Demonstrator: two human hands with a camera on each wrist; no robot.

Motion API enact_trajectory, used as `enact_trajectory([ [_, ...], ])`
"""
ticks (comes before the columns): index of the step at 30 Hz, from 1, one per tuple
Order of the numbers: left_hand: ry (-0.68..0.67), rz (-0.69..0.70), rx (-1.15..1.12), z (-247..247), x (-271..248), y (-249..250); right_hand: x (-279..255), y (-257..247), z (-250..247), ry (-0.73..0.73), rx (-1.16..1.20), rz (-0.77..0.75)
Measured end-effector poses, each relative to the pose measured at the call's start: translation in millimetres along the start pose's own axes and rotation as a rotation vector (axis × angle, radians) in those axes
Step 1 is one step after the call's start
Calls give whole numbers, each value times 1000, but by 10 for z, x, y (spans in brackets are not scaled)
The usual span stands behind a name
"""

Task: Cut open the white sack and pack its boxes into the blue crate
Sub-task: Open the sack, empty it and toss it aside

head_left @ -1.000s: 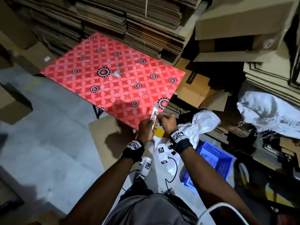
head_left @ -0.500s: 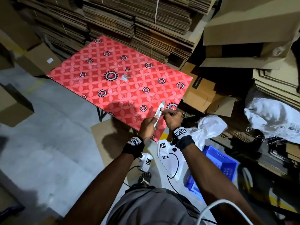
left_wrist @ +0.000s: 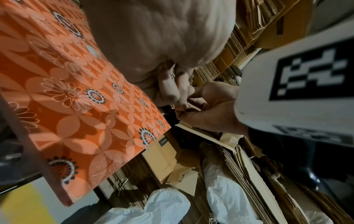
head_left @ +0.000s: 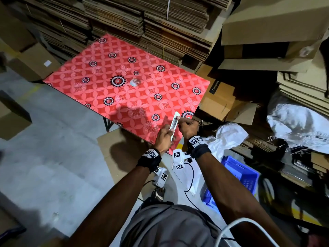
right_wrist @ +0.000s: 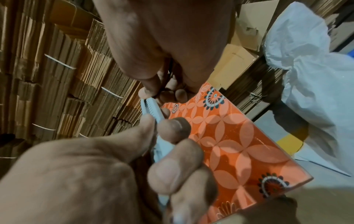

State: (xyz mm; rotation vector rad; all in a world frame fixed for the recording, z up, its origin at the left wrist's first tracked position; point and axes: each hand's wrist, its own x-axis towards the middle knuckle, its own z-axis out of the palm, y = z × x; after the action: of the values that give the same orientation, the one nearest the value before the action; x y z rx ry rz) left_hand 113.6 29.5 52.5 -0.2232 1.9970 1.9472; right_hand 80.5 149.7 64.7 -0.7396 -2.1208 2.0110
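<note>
both hands [head_left: 164,135] [head_left: 188,126] pinched a pale box cutter [head_left: 174,123], its length pointing away over the red table [head_left: 124,90], while the white sack [head_left: 229,138] lay low, nearer the right hand.

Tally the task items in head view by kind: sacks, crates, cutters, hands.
White sacks: 2, one by the blue crate, one far right
Blue crate: 1
Cutter: 1
Hands: 2, left hand, right hand, both holding the cutter
Total: 6
</note>
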Motion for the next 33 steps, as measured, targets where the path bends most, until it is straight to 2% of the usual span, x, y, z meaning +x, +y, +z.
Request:
enact_trajectory([
  [2, -17, -21, 47, -4, 30, -33, 11, -30, -16, -30, -7, 31],
  [5, 1, -101, 108, 27, 188, -128, 106, 12, -80, -47, 18, 165],
  [9, 120, -190, 245, 60, 507, -253, 193, 197, -201, 30, -16, 277],
  [12, 125, -252, 437, 75, 757, -355, 256, 419, -326, 58, -39, 362],
  [15, 97, -248, 560, 67, 990, -501, 314, 621, -466, 64, -30, 400],
  [17, 107, -230, 564, 70, 1076, -570, 317, 687, -565, 68, -73, 418],
  [20, 249, -235, 508, 177, 1179, -589, 444, 941, -726, 95, -76, 459],
  [24, 322, -201, 761, 452, 1116, -517, 545, 1110, -893, 112, -87, 530],
  [26, 361, -82, 823, 588, 1024, -475, 592, 1094, -1002, 102, -89, 522],
  [28, 365, 55, 775, 782, 975, -486, 654, 1086, -1141, 98, -107, 503],
  [30, 301, 132, 730, 1050, 993, -516, 748, 1116, -1327, 108, -108, 492],
  [33, 124, 96, 643, 1514, 1043, -484, 919, 1105, -1641, 117, -113, 489],
])
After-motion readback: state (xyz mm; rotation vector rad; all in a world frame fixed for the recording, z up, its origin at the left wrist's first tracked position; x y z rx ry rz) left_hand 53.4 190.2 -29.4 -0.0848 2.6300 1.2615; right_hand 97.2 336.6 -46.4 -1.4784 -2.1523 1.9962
